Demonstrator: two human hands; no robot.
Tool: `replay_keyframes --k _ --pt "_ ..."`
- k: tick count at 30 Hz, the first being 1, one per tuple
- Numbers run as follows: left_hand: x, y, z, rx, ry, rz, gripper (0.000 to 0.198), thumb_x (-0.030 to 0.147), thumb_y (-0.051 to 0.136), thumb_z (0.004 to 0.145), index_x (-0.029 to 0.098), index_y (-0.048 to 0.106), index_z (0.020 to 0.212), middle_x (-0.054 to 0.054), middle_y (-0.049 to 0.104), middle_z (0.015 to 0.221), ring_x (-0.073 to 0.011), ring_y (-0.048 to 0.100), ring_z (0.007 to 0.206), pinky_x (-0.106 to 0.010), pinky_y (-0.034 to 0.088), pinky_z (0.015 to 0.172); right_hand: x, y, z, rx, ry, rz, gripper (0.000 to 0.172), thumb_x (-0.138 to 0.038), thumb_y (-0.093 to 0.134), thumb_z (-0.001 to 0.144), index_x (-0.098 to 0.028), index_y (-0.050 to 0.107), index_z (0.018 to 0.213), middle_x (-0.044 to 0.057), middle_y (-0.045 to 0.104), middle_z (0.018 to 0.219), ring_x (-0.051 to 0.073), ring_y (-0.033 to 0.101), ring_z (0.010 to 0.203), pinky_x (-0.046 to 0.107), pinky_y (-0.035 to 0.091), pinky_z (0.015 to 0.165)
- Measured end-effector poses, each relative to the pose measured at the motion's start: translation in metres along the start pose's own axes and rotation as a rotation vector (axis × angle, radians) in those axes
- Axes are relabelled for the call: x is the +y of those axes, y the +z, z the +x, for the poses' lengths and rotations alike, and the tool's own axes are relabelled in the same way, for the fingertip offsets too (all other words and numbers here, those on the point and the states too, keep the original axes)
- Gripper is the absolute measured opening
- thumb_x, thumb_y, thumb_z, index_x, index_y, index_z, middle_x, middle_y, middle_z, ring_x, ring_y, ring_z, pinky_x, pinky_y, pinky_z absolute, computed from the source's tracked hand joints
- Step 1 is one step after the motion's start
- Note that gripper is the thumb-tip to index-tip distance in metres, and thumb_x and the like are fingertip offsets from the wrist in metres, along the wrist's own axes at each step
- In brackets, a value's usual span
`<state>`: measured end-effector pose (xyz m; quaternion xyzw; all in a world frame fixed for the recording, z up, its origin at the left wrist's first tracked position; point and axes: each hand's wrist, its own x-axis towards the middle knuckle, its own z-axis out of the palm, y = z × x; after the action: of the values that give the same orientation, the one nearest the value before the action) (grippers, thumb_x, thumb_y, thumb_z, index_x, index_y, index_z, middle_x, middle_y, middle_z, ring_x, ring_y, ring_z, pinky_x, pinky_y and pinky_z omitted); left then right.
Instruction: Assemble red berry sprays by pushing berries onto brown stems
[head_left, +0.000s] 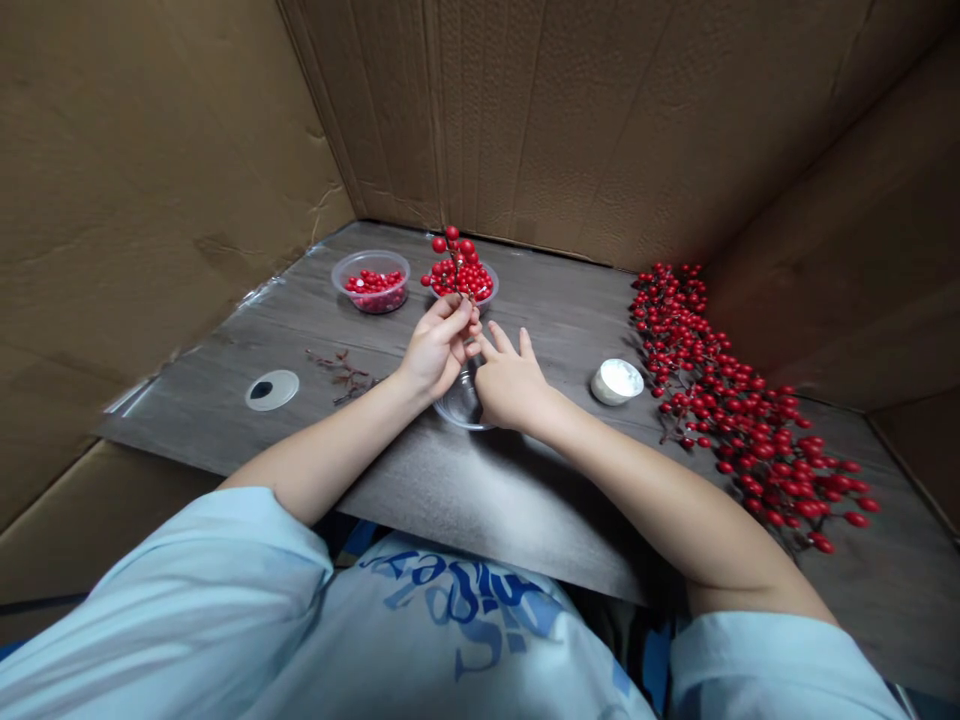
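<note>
My left hand (437,350) pinches a red berry sprig (456,268) upright; my right hand (511,382) lies open against a clear bowl (459,405).

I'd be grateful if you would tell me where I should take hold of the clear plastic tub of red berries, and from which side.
Take the clear plastic tub by its rim, coming from the near left. It is round and open-topped, so a grip there keeps fingers clear of the loose red berries, and the second tub sits close on its right.
</note>
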<state>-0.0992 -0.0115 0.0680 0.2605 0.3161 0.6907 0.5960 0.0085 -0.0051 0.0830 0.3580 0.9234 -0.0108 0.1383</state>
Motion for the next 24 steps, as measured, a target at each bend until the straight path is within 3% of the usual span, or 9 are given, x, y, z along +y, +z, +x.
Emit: replay_keyframes --k 11,19,24 --pt "-0.0028 -0.0003 -0.0014 -0.022 0.019 0.011 0.015 0.015 0.059 0.077 0.018 0.046 0.083 0.005 0.049 0.066 -0.0025 0.046 0.051 -0.013 0.031 0.042 -0.0032 -0.0040 -0.0036 -0.040 -0.009 -0.054 0.044 -0.012 0.043 0.082 -0.013 0.060 0.123 0.011 0.012 0.153 0.033 0.001 0.142 0.063 0.002 0.108" --pt "-0.0044 0.0004 -0.0030 -0.031 0.037 0.020 0.013 0.013 0.058 0.077 0.017 0.047 0.081 0.005 0.051 0.064 -0.0032 0.046 0.050 -0.014 0.031 0.041 -0.0034 -0.0047 -0.0025 -0.092 -0.019 -0.080 0.048 -0.022 0.054 0.080 -0.014 0.056 0.127 0.010 0.006 0.154 0.034 -0.002 0.142 0.064 0.002 0.108" --pt "-0.0053 0.0008 -0.0038 -0.052 0.060 0.020 0.014 0.012 0.059 0.076 0.016 0.047 0.081 0.004 0.051 0.064 -0.0035 0.046 0.050 -0.014 0.032 0.040 -0.0042 -0.0039 -0.0024 -0.070 -0.021 -0.058 0.048 -0.017 0.055 0.077 -0.013 0.058 0.125 0.013 0.013 0.153 0.033 -0.001 0.142 0.064 0.003 0.108"
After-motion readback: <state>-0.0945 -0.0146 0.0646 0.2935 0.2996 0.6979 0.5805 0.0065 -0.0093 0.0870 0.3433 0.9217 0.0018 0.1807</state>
